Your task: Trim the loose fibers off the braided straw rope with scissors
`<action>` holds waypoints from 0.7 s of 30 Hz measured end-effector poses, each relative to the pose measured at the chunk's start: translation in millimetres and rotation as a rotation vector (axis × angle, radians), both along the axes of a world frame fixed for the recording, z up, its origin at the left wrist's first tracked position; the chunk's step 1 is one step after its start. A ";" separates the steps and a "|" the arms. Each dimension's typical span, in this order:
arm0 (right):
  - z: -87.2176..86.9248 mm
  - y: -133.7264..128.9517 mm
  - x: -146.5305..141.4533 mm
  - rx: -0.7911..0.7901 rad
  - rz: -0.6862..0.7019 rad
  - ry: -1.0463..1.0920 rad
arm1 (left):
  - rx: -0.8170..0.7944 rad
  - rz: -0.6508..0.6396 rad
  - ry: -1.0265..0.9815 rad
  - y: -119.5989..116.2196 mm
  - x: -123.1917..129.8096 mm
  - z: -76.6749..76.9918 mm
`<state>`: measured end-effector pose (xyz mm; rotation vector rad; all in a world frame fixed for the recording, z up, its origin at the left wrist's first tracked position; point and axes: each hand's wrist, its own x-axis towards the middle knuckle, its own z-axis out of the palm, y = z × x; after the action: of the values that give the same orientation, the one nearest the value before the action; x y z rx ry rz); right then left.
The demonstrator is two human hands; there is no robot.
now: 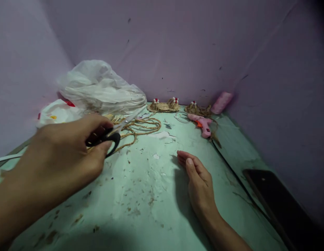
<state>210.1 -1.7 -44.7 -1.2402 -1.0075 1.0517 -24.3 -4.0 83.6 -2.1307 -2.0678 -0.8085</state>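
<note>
My left hand [69, 146] is closed around the black handles of a pair of scissors [115, 136]. The metal blades point away, up and to the right, above a loose coil of jute rope [148, 126] on the green table. My right hand [200, 181] is low over the table at centre right, edge down. Its fingers lie side by side, loosely extended with the thumb near them, and nothing shows in them. Beyond it lies a pink glue gun [203, 124] with an orange trigger and a black cord.
A clear plastic bag [104, 87] fills the back left. Along the wall sit a woven rope piece [163, 106] with red-and-white beaded bits and a similar, smaller piece [194, 108]. A pink roll [222, 102] stands in the back corner. A dark phone-like slab [279, 205] lies right.
</note>
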 end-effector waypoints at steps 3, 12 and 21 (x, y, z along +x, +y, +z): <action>4.1 -1.3 -0.1 -0.038 0.023 -0.040 | -0.044 -0.102 0.153 -2.5 12.8 -5.4; 0.8 -1.2 3.2 -0.105 0.048 -0.113 | -0.600 -0.189 0.216 -35.1 -8.3 -64.9; -2.4 1.4 9.5 -0.123 0.098 -0.178 | -0.314 -0.138 0.190 24.9 -19.8 -35.9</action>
<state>219.6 -0.3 -47.1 -1.4156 -1.1635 1.1069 -44.1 20.9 47.6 -2.4187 -2.0810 -0.2865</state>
